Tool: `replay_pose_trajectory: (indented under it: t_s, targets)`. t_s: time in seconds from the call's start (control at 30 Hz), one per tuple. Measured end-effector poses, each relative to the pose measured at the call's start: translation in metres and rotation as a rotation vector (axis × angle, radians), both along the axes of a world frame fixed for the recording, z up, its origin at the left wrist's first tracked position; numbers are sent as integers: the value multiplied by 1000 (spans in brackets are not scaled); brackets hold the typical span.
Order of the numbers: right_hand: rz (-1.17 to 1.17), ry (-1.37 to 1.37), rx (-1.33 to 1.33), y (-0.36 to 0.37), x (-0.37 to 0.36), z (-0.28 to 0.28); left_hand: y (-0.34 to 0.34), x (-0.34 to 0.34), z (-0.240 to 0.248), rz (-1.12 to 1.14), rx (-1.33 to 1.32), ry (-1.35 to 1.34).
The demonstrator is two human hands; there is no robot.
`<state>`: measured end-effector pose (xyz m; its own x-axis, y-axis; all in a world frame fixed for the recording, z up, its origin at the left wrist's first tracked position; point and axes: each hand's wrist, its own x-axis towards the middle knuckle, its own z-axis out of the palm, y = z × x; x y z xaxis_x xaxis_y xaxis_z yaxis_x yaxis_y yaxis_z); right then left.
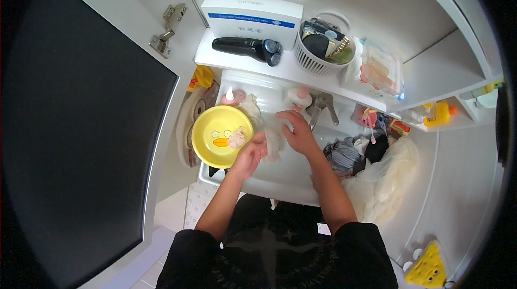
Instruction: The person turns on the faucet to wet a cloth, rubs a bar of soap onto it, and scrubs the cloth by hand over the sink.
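Above the white sink, my left hand is closed on a thin, whitish, see-through cloth that hangs limp from its fingers. To the right of that cloth, my right hand is raised with fingers apart and nothing in it. A yellow basin with a duck face stands at the sink's left side. Inside it lies a crumpled pale pink cloth, just beyond my left hand. A cream cloth lies beside the basin's far right rim.
A metal faucet and a white bottle stand at the sink's back. Dark clothes and cream netting are heaped at right. The shelf behind bears a black shaver and a white basket. An open cabinet door is at left.
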<state>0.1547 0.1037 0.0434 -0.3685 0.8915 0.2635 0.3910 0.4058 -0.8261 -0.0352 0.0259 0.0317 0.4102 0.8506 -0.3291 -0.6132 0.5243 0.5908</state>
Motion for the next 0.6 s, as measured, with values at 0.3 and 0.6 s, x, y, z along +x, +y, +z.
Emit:
replay_pose_trajectory:
  t_s: [0.3, 0.6]
  targets:
    - [148, -247, 315, 53, -75, 26, 22, -10, -19, 434, -148, -147]
    - [-171, -477, -82, 73, -158, -1, 24, -22, -51, 446, -85, -228]
